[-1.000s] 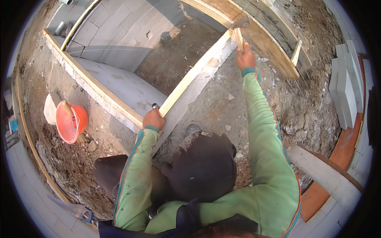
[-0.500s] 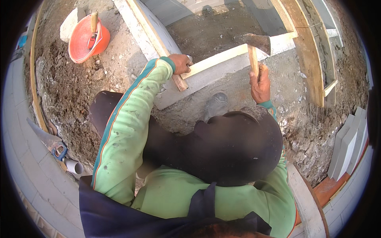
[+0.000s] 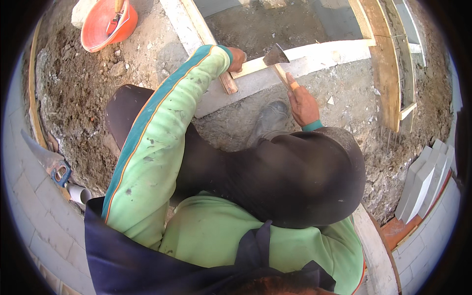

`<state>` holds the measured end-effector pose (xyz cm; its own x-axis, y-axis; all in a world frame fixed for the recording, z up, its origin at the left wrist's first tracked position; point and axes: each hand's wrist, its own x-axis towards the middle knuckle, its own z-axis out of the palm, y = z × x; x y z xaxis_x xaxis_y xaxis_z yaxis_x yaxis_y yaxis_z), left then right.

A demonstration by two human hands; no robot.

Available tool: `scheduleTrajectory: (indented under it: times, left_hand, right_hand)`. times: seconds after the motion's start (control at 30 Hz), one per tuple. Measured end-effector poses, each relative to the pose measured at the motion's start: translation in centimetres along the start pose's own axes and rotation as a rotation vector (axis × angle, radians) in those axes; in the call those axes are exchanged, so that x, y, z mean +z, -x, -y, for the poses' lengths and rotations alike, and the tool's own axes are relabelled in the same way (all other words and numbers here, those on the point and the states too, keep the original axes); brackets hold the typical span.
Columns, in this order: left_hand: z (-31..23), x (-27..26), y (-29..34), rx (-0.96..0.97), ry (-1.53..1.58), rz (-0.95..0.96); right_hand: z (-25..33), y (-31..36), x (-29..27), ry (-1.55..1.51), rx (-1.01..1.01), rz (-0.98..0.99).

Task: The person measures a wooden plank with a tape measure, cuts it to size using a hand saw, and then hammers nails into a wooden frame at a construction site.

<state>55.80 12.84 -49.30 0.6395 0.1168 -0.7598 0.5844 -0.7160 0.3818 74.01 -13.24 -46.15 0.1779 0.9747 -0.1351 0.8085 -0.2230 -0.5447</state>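
Observation:
My right hand point(image 3: 304, 104) is closed round the wooden handle of a hatchet point(image 3: 281, 73). Its dark, wide blade is up above a pale timber board point(image 3: 314, 50) that runs along the edge of a concrete footing point(image 3: 255, 89). At the board's left end my left hand point(image 3: 238, 60) is closed, its fingers curled down where this board meets a second timber point(image 3: 198, 22). Whatever those fingers pinch is hidden from me. The short end of the second timber sticks out below the hand. My boot point(image 3: 273, 117) stands on the ground between my hands.
An orange bucket point(image 3: 93, 30) with a wooden-handled tool in it sits at far left. A handsaw point(image 3: 46, 156) and a short grey pipe point(image 3: 79, 193) lie at left. Long planks point(image 3: 386, 64) stand at right, with thin rods below. Grey slabs point(image 3: 418, 189) are stacked beyond.
My right hand has carried the hatchet left, so its blade is now nearer my left hand. The left hand stays at the board joint. The whole view has shifted slightly.

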Motion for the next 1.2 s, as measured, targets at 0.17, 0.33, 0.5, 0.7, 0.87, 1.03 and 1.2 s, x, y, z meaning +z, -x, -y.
scheduleTrajectory:
  times: [0.17,0.33,0.5,0.7,0.87,1.03,1.2]
  left_hand:
    - [-1.2,-1.0,0.8,-0.101,-0.001,0.077]
    - [-0.4,0.6,0.2,-0.065,0.069,-0.068]
    - [-0.3,0.8,-0.5,-0.087,0.009,-0.045]
    - [-1.0,0.6,1.7,-0.097,-0.134,-0.023]
    - [-0.6,4.9,5.4,-0.267,-0.171,-0.821]
    - [0.5,7.2,6.2,-0.668,0.533,-0.434]
    - [0.5,8.8,5.3,-0.552,0.612,-0.481]
  right_hand:
    - [1.7,0.5,-0.5,-0.116,-0.056,-0.184]
    - [-0.4,0.9,-0.1,0.035,-0.047,-0.003]
    - [0.5,1.3,-0.2,-0.041,0.051,0.003]
    - [1.3,-0.7,-3.0,-0.248,0.23,0.149]
    - [-0.7,-3.3,-4.4,-0.415,0.165,0.137]
    - [1.4,-11.5,-6.9,-0.051,0.024,0.269]
    - [3.2,-19.0,-6.1,0.047,-0.021,0.422]
